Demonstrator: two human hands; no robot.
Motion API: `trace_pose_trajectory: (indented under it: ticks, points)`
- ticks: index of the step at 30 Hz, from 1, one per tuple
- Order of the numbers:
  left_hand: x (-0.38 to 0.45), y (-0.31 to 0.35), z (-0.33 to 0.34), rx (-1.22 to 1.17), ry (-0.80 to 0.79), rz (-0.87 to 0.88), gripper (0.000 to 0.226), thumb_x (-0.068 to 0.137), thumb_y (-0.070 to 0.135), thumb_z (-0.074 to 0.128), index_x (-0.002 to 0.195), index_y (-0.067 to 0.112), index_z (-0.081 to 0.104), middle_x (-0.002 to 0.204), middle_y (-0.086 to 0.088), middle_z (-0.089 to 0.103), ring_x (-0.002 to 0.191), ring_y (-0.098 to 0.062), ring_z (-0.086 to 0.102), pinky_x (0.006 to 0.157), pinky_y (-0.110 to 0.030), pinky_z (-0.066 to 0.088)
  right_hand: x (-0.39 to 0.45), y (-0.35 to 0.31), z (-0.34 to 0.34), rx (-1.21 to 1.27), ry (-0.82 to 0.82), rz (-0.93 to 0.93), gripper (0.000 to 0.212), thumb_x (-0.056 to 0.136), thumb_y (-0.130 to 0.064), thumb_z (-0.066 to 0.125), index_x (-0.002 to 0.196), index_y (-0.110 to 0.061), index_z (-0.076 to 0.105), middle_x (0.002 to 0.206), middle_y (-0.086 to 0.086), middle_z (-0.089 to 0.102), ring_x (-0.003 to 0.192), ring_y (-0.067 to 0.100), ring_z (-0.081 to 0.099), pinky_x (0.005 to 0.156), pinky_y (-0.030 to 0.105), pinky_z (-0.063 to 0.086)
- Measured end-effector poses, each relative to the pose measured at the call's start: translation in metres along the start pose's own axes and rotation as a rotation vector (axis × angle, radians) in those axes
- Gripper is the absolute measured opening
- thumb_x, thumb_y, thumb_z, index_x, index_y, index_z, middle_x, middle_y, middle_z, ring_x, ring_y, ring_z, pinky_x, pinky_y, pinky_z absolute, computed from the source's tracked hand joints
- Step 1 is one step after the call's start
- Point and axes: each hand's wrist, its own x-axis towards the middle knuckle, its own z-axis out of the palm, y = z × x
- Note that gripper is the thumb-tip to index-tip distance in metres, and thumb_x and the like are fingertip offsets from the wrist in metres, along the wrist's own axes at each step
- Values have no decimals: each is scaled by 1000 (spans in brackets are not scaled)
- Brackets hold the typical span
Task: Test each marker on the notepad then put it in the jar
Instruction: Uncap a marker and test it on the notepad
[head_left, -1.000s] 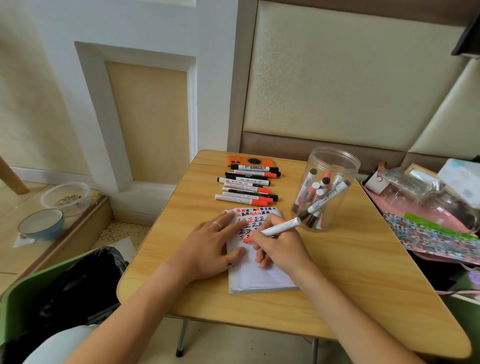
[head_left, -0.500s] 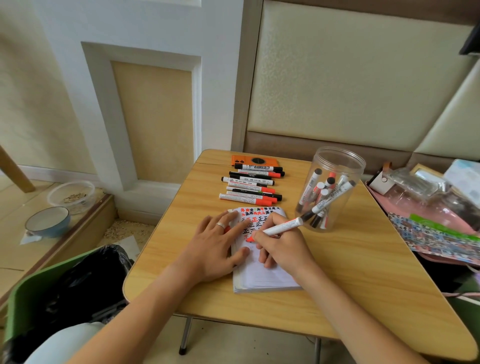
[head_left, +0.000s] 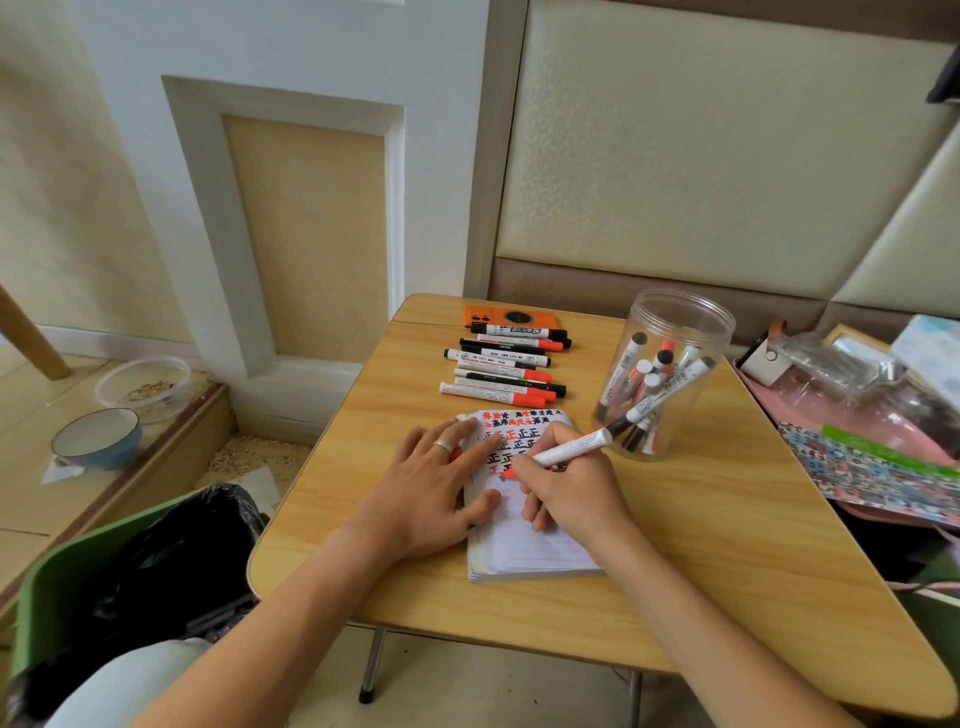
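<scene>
A white notepad (head_left: 524, 548) lies on the wooden table (head_left: 717, 525), its top covered with red and black marks. My right hand (head_left: 569, 496) grips a white marker (head_left: 571, 448) with its red tip on the page. My left hand (head_left: 434, 486) presses flat on the notepad's left edge, with a red cap (head_left: 456, 453) tucked between its fingers. A clear plastic jar (head_left: 670, 332) with several markers in it stands right of the pad. Several more red and black markers (head_left: 501, 369) lie in a row behind the pad.
An orange device (head_left: 511, 316) lies at the table's far edge. Cluttered bags and packets (head_left: 872, 410) crowd the right side. A green bin with a black liner (head_left: 130, 577) stands at the lower left. Bowls (head_left: 98, 436) sit on the floor step to the left.
The marker tip has moved slightly over the page as my right hand writes. My left hand stays on the pad. The camera has shifted a little.
</scene>
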Motion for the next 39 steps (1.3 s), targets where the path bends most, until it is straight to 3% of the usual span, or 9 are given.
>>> trace_pose_trajectory:
  ticks: [14, 19, 25, 34, 39]
  points:
    - [0, 0, 0, 4, 10, 9, 77, 86, 70, 10, 159, 44, 12, 168, 4, 13, 155, -13, 4, 121, -35, -7, -3, -3, 2, -23, -43, -32, 20, 92, -15, 70, 85, -6, 54, 65, 22, 67, 45, 26, 60, 43, 29, 46]
    - [0, 0, -1, -4, 5, 9, 78, 85, 71, 9, 159, 44, 12, 169, 4, 12, 155, -13, 4, 123, -37, -5, -4, -4, 1, -28, -55, -17, 20, 92, -14, 70, 83, -7, 54, 62, 14, 66, 45, 24, 60, 43, 28, 45]
    - [0, 0, -1, 2, -1, 6, 79, 85, 71, 8, 159, 44, 10, 169, 5, 11, 155, -13, 4, 124, -39, -4, -5, -5, 0, 1, -24, -17, 18, 93, -13, 69, 86, -4, 55, 69, 23, 67, 45, 26, 61, 42, 30, 46]
    - [0, 0, -2, -1, -10, 5, 79, 84, 71, 8, 159, 46, 8, 169, 5, 10, 155, -14, 3, 123, -38, -5, -3, -4, 0, -17, -1, 7, 18, 92, -14, 69, 85, -6, 54, 63, 20, 69, 47, 32, 64, 44, 30, 47]
    - [0, 0, -1, -14, -3, 8, 79, 85, 71, 10, 159, 45, 11, 169, 4, 12, 155, -14, 5, 125, -40, -3, -5, -3, 2, 14, -41, -40, 19, 94, -13, 69, 84, -7, 54, 65, 19, 66, 43, 23, 59, 41, 26, 42]
